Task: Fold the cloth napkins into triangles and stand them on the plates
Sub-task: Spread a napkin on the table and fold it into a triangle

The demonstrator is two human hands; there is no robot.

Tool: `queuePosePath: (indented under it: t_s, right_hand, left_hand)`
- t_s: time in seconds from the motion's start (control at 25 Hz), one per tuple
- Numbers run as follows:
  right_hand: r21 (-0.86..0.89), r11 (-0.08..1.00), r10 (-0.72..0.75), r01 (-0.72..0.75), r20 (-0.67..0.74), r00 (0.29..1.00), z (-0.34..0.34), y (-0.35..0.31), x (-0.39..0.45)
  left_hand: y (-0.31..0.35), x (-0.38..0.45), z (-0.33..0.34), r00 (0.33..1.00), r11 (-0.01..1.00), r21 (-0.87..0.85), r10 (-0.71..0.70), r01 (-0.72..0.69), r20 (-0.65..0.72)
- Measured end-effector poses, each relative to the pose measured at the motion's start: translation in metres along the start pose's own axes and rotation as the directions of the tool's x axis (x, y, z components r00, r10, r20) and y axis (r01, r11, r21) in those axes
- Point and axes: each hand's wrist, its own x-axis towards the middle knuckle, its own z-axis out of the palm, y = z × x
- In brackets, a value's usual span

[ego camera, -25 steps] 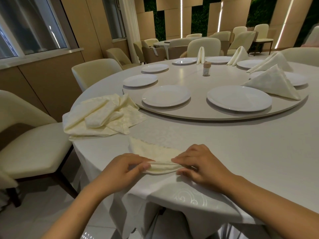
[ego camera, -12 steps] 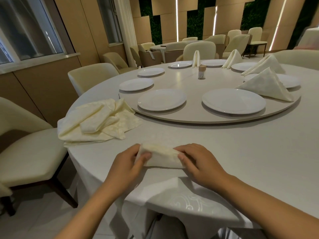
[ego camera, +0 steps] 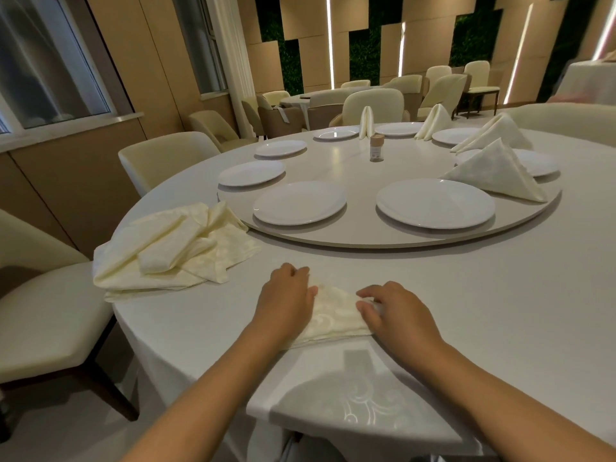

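- The round bench [ego camera: 500, 311], under a pale tablecloth, fills most of the view.
- A beige turntable [ego camera: 333, 168] sits raised at the middle of the bench; everything below is placed against it.
- On the turntable's near rim lie two bare white plates: the nearest plate [ego camera: 435, 202] towards the right, a second plate [ego camera: 299, 202] to its left.
- Right of the nearest plate, a folded triangle napkin [ego camera: 496, 171] stands on the rim, partly over a plate (more triangles stand on plates further round the far side).
- A heap of loose cream napkins [ego camera: 173, 248] lies on the bench just off the turntable's left edge.
- The cream napkin [ego camera: 336, 315] being worked lies flat on the bench, well in front of the turntable, near the bench's front edge.
- The left hand [ego camera: 286, 301] rests on the napkin's left end, fingers bent down onto the cloth and pressing.
- The right hand [ego camera: 393, 311] presses its right end, fingertips [ego camera: 365, 305] curled down on the fabric.
- A small jar with a tan lid [ego camera: 377, 147] stands near the turntable's centre.
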Motion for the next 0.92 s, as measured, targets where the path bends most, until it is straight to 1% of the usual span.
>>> queuePosePath:
  t_s: [0.04, 0.08, 0.16, 0.2, 0.28, 0.36, 0.48, 0.6, 0.68, 0.76, 0.8, 0.84, 0.88, 0.92]
  right_hand:
    - [-0.067, 0.998, -0.01, 0.009, -0.007, 1.0, -0.001, -0.001, 0.001]
    - [-0.154, 0.988, -0.035, 0.031, -0.018, 0.999, -0.002, -0.002, 0.001]
    - [-0.281, 0.955, -0.106, 0.096, -0.021, 0.994, 0.001, -0.003, 0.002]
    - [-0.302, 0.945, -0.13, 0.128, 0.014, 0.991, 0.003, -0.004, 0.001]
    - [-0.265, 0.951, -0.128, 0.159, 0.129, 0.983, 0.009, -0.003, -0.002]
    - [-0.261, 0.95, -0.107, 0.171, 0.241, 0.965, 0.012, 0.001, -0.006]
    - [-0.294, 0.934, -0.119, 0.202, 0.276, 0.954, 0.012, 0.006, -0.005]
    - [-0.295, 0.931, -0.127, 0.216, 0.292, 0.948, 0.012, 0.005, -0.004]
    - [-0.294, 0.935, -0.122, 0.199, 0.258, 0.958, 0.008, 0.001, -0.005]
    - [-0.242, 0.959, -0.112, 0.144, 0.142, 0.984, 0.003, -0.003, -0.003]
    - [-0.19, 0.977, -0.084, 0.098, 0.084, 0.993, 0.0, -0.004, -0.001]
    - [-0.117, 0.992, -0.04, 0.047, 0.057, 0.998, -0.003, -0.005, 0.0]
    - [-0.036, 0.999, 0.021, -0.019, 0.077, 0.997, -0.006, -0.006, 0.003]
    - [0.035, 0.996, 0.081, -0.087, 0.131, 0.988, -0.01, -0.006, 0.006]
  left_hand:
    - [0.005, -0.005, 0.005, 0.997, 0.997, 0.037, 0.075, -0.074, -0.013]
    - [0.009, -0.01, 0.009, 0.991, 0.99, 0.053, 0.13, -0.131, 0.012]
    - [0.015, -0.017, 0.018, 0.98, 0.981, 0.102, 0.152, -0.165, 0.126]
    - [0.016, -0.019, 0.022, 0.977, 0.977, 0.133, 0.144, -0.165, 0.158]
    - [0.013, -0.018, 0.029, 0.977, 0.976, 0.145, 0.134, -0.159, 0.168]
    - [0.009, -0.018, 0.029, 0.977, 0.98, 0.12, 0.136, -0.156, 0.163]
    - [-0.011, -0.025, 0.025, 0.981, 0.987, 0.076, 0.128, -0.14, 0.143]
    - [-0.041, -0.039, 0.018, 0.985, 0.995, 0.046, 0.085, -0.093, 0.148]
    - [-0.048, -0.047, 0.016, 0.991, 0.997, 0.039, 0.058, -0.063, 0.12]
    - [-0.048, -0.049, 0.016, 0.999, 0.999, 0.009, 0.043, -0.043, 0.014]
    - [-0.046, -0.048, 0.016, 0.999, 0.999, -0.043, 0.024, -0.026, -0.047]
    - [-0.045, -0.046, 0.012, 0.996, 0.993, -0.116, -0.009, 0.0, -0.083]
    - [-0.044, -0.043, 0.007, 0.995, 0.977, -0.21, -0.056, 0.038, -0.081]
    - [-0.043, -0.039, 0.001, 0.994, 0.95, -0.301, -0.103, 0.088, -0.034]
